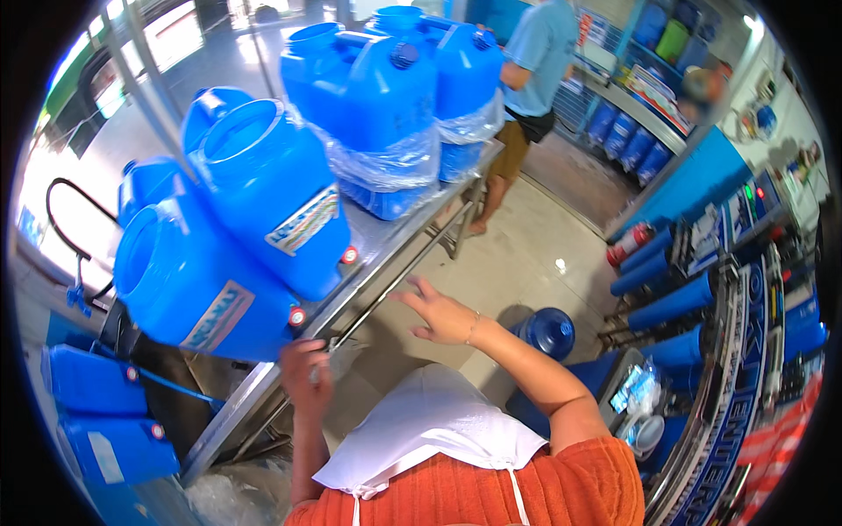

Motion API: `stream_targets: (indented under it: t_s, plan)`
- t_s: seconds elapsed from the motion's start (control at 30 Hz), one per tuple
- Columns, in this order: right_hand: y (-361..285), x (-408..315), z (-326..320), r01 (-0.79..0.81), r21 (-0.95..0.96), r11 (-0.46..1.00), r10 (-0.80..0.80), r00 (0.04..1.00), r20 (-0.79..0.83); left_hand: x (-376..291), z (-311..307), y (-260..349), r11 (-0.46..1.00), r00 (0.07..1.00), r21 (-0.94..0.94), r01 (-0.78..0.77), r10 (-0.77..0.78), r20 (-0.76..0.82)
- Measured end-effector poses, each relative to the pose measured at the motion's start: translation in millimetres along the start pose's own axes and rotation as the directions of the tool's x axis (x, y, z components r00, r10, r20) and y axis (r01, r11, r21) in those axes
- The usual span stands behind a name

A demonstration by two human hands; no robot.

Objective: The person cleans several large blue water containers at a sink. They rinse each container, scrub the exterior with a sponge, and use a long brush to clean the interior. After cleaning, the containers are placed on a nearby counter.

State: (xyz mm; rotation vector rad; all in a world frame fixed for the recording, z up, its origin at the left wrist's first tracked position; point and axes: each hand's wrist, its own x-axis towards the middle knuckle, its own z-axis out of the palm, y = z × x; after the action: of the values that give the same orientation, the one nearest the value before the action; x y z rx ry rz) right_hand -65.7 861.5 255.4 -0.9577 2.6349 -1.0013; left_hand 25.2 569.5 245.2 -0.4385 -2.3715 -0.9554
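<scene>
My left hand (307, 376), fingers partly curled, is by the lower corner of the nearest blue plastic water container (197, 283). I cannot tell whether it touches or grips that corner. That container is tilted, its wide mouth uncapped and facing left. My right hand (435, 314) hangs in the air just off the table edge, fingers apart, holding nothing. Beside the first container stands a second blue container (276, 184), also uncapped, with a label and a small red-and-white tap seal. Both rest on a metal table (388, 253).
Farther along the table, blue containers (388, 98) have clear plastic wrap around them. A person (536, 66) stands at its far end. Blue filter housings (671, 302) line the right. A round water bottle (546, 332) is on the floor. Blue containers (118, 440) sit lower left.
</scene>
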Motion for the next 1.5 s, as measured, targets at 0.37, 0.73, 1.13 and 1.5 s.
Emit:
stream_targets:
  t_s: [0.37, 0.73, 1.13, 1.5]
  plan:
    - [34, -205, 90, -0.786, -0.128, 0.605, 0.795, 0.588, 0.148, 24, 99, 21, 0.996, 0.469, 0.082, 0.034, -0.088, 0.879]
    - [13, -266, 107, -0.838, 0.122, 0.531, 0.844, 0.536, 0.008, -10, 165, 60, 0.996, 0.055, -0.049, -0.076, 0.053, 0.997]
    - [87, -392, 38, -0.81, 0.48, 0.338, 0.935, 0.231, -0.268, 71, 316, 168, 0.942, -0.043, -0.261, -0.212, 0.258, 0.965]
    - [194, -432, -103, -0.622, 0.599, 0.505, 0.862, 0.328, -0.386, 153, 515, 327, 0.783, -0.169, -0.48, -0.396, 0.452, 0.876]
